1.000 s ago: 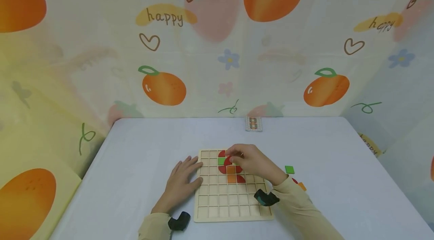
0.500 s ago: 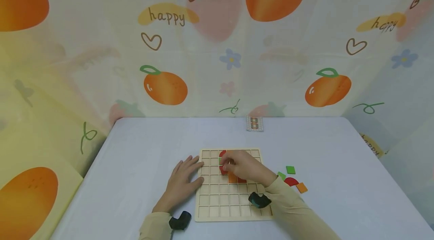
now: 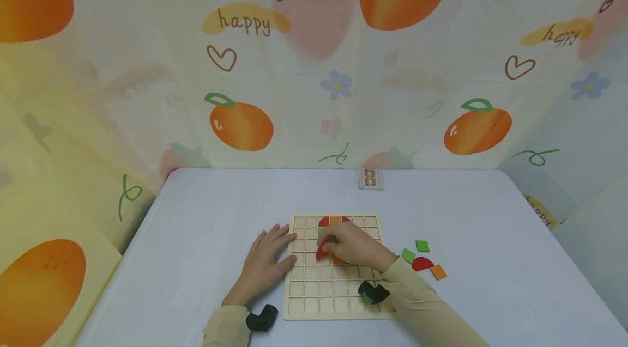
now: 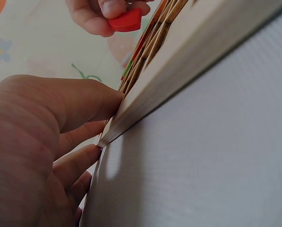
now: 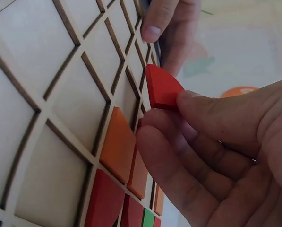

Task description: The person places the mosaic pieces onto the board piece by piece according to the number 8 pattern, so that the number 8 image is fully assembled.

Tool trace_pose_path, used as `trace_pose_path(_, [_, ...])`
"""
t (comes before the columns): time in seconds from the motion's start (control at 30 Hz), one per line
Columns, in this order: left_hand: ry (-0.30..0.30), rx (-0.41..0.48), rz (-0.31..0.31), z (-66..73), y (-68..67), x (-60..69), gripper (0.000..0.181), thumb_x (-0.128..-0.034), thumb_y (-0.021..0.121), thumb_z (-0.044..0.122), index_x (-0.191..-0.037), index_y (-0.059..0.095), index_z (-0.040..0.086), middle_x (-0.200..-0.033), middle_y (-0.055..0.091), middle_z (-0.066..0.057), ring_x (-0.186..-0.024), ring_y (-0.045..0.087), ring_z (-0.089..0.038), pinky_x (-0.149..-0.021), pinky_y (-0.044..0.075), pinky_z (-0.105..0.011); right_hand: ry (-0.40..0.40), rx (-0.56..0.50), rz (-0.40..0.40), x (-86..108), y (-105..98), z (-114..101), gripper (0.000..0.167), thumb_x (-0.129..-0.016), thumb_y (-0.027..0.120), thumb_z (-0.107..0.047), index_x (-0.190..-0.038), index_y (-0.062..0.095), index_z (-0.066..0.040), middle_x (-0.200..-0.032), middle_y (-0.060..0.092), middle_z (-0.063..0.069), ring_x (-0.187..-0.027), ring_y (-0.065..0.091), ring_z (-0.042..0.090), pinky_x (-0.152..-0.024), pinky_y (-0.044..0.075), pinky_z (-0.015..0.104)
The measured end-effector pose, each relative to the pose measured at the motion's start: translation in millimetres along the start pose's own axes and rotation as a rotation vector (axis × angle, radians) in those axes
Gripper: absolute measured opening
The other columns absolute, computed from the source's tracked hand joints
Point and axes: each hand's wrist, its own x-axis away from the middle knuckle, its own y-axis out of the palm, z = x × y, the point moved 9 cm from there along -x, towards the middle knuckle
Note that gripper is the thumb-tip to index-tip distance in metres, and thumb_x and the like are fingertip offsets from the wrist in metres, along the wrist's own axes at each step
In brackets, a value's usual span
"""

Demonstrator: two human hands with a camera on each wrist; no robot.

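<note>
A wooden grid board (image 3: 311,303) lies on the table, with red, orange and green pieces in its upper middle cells. My right hand (image 3: 350,243) is over those cells and pinches a red quarter-round piece (image 5: 163,90) between thumb and fingers, raised off the grid in the right wrist view. The same red piece (image 4: 126,21) shows at the top of the left wrist view. My left hand (image 3: 265,262) rests at the board's left edge, fingers spread and fairly straight, thumb and fingertips touching the rim. Part of the coloured pattern is hidden under my right hand.
Right of the board lie two green squares (image 3: 422,246), a red piece (image 3: 422,264) and an orange square (image 3: 439,272). A small patterned card stack (image 3: 370,178) sits at the table's back edge. A printed curtain (image 3: 304,118) hangs behind.
My right hand has moved down and left over the board, uncovering top-row pieces and the loose pieces at the right. A red piece now shows in its fingertips. My left hand has stayed at the edge.
</note>
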Motion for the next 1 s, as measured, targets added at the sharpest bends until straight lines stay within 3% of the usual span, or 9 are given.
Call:
trace_pose_path(0.7, [-0.009,0.014,-0.001,3.3,-2.5,1.5,0.05,-0.0909,0.072,0.022,-0.139,0.061,0.014,-0.158,0.047,-0.006,-0.155,0.029,-0.029,-0.13,0.013,-0.051,0.05,0.116,-0.047,0.3,7.2,8.6,0.009,-0.094,0.069,-0.009,-0.091,0.077,-0.014,-0.083,0.068,-0.008,-0.072,0.055,0.008,-0.064,0.049,0.023])
trace_pose_path(1.0, [0.01,0.018,0.024,5.6,-4.1,2.3,0.05,-0.0888,0.072,0.021,-0.137,0.063,0.012,-0.156,0.049,-0.008,-0.154,0.032,-0.031,-0.13,0.015,-0.052,0.052,0.182,-0.034,3.3,8.3,9.9,0.01,-0.094,0.067,-0.01,-0.093,0.076,-0.014,-0.086,0.067,-0.008,-0.078,0.055,0.007,-0.068,0.051,0.023])
